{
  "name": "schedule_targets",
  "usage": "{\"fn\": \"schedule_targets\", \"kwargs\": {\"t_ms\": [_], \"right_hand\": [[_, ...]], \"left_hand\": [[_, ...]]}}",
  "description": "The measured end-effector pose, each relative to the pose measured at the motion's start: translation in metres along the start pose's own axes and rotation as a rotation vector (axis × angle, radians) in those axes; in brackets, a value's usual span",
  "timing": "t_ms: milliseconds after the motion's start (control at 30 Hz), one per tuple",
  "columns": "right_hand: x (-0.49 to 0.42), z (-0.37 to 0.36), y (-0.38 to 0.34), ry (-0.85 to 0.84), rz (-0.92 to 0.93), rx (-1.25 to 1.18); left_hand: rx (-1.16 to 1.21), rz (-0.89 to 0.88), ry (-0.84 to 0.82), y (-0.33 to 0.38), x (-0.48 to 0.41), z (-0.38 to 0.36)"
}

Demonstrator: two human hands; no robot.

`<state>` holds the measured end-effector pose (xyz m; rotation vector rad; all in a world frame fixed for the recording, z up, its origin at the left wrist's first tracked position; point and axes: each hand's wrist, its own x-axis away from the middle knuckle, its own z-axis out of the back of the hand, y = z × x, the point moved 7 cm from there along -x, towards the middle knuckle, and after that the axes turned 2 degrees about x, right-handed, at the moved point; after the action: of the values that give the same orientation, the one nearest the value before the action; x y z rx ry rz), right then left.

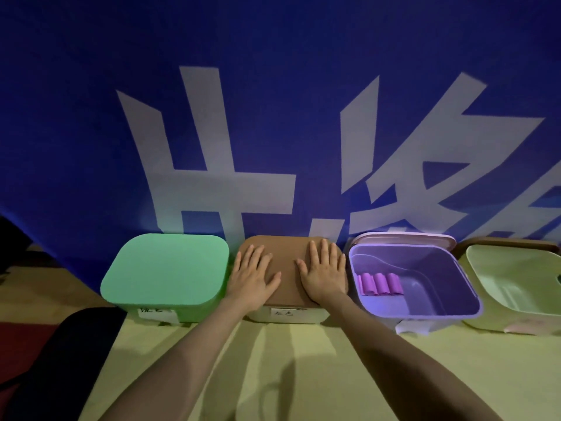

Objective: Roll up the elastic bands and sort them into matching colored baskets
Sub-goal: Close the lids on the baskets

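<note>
Four baskets stand in a row at the back of the table. The brown-lidded basket (pixel 288 247) is in the middle, with my left hand (pixel 253 276) and my right hand (pixel 324 273) lying flat on its lid, fingers straight and spread. Left of it is a basket under a green lid (pixel 165 268). To the right, the purple basket (pixel 449 311) stands uncovered, and several rolled purple bands (pixel 379 284) lie along its left inner side. Its pale lid (pixel 403 237) leans behind it.
A pale green basket (pixel 516 293) without a lid stands at the far right, cut off by the frame. A blue banner (pixel 273 117) with white characters hangs right behind the row. The yellow table (pixel 334 360) stretches in front. A dark chair back (pixel 60 344) is at the lower left.
</note>
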<state>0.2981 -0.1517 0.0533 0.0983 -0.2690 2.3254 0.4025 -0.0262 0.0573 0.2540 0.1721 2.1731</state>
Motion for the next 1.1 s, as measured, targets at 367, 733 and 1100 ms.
{"fn": "schedule_targets", "kwargs": {"t_ms": [367, 733, 1100], "right_hand": [[-0.003, 0.051, 0.074, -0.182, 0.146, -0.783], [0.003, 0.112, 0.282, 0.202, -0.121, -0.818], [-0.022, 0.07, 0.329, 0.099, -0.396, -0.912]], "left_hand": [[0.373, 0.224, -0.019, 0.076, -0.03, 0.022], [0.832, 0.358, 0.053, 0.199, -0.085, -0.015], [0.747, 0.47, -0.016, 0.199, -0.105, -0.041]]}}
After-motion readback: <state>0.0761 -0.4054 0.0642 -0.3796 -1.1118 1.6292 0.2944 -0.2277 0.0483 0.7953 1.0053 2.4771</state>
